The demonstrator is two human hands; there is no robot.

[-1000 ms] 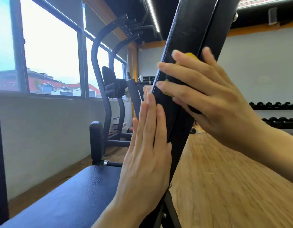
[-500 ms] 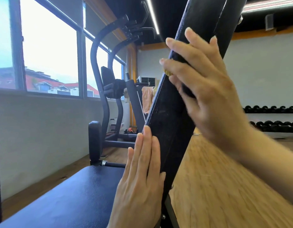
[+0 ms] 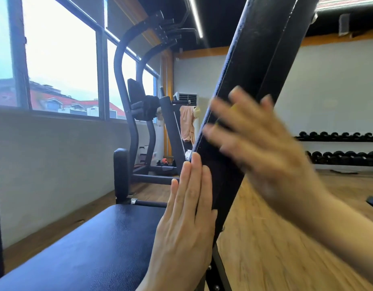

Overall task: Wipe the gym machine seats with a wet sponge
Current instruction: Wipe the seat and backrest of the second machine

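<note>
A tilted black back pad (image 3: pixel 254 59) rises from the dark blue bench seat (image 3: pixel 87 248) in the head view. My left hand (image 3: pixel 185 217) lies flat with straight fingers against the pad's left edge, low down. My right hand (image 3: pixel 265 154), blurred by motion, presses a yellow sponge (image 3: pixel 236 106) onto the pad's side with spread, straight fingers. Only slivers of the sponge show between those fingers.
A black pull-up and dip station (image 3: pixel 127 101) stands ahead by the window wall (image 3: pixel 55 59). A padded roller (image 3: pixel 121 173) sits at the bench's far end. Dumbbell racks (image 3: pixel 340 156) line the right wall. A cloth (image 3: pixel 187 124) hangs by a white unit. The floor (image 3: pixel 286 248) is wood.
My right hand slid the sponge up the back pad, then back down to a lower spot. My left hand stays flat against the pad's edge.
</note>
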